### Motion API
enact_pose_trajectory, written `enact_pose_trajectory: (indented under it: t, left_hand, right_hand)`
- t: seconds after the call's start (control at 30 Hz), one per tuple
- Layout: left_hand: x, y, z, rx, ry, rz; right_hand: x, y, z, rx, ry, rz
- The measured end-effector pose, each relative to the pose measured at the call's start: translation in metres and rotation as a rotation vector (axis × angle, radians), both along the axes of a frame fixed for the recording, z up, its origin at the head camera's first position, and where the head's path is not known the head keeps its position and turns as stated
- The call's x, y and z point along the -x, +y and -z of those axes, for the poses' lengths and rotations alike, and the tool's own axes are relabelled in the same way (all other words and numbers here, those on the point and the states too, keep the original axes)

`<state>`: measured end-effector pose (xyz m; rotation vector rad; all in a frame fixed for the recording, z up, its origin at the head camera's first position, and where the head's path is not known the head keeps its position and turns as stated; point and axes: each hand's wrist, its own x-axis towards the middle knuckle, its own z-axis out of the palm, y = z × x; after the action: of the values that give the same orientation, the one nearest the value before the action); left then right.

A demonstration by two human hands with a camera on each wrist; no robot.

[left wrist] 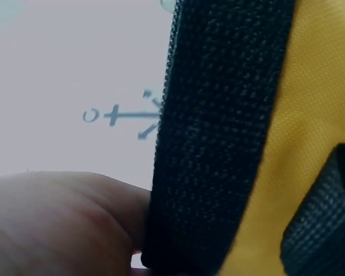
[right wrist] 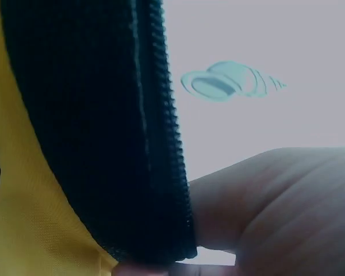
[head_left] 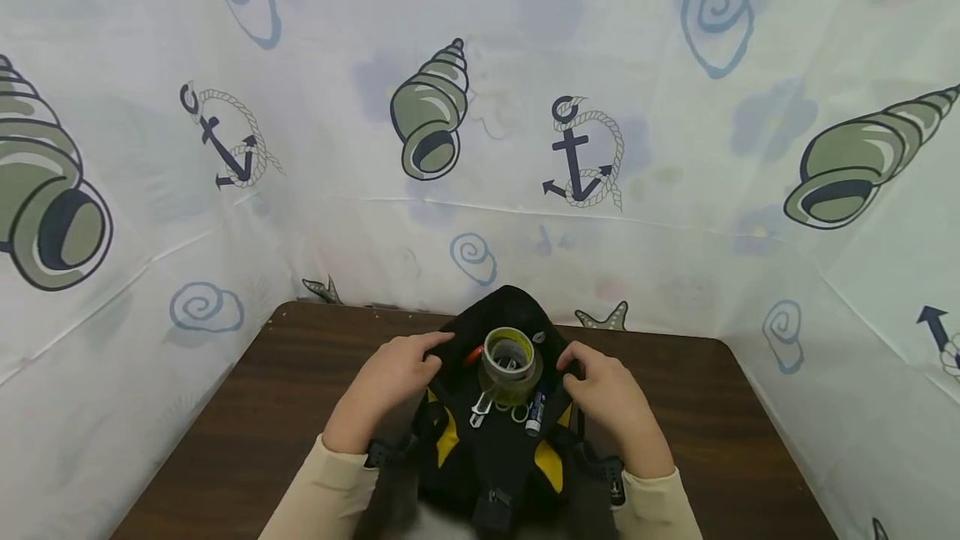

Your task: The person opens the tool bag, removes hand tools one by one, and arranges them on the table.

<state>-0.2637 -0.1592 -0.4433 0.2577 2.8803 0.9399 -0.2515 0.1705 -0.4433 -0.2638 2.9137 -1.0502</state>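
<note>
A black and yellow bag (head_left: 498,448) with a zippered edge lies unzipped on the table. My left hand (head_left: 393,377) pinches the left edge of its black opening, and my right hand (head_left: 611,402) pinches the right edge. Between the hands, rolls of tape (head_left: 510,342) sit stacked on the black fabric. Around them are a utility knife (head_left: 481,409), green scissors handles (head_left: 520,414), a glue stick or marker (head_left: 536,413) and a small red object (head_left: 473,355). The left wrist view shows black webbing (left wrist: 224,126); zipper teeth (right wrist: 171,115) line the edge in the right wrist view.
Under the bag is a dark brown wooden table (head_left: 247,423). Black straps with buckles (head_left: 613,477) lie beside both forearms. A white sheet printed with shells and anchors (head_left: 517,248) hangs behind the table and along both sides.
</note>
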Motion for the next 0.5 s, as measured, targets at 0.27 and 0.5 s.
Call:
enact_pose_trajectory:
  t: [0.27,0.5]
  left_hand:
    - [0.004,-0.029,-0.001,0.023,-0.049,0.001]
    - [0.006,-0.041,-0.001,0.045,-0.067,0.028]
  right_hand:
    - [0.008,0.033,-0.002,-0.001,-0.038,0.044]
    - [0.012,0.044,0.0,0.014,-0.067,0.045]
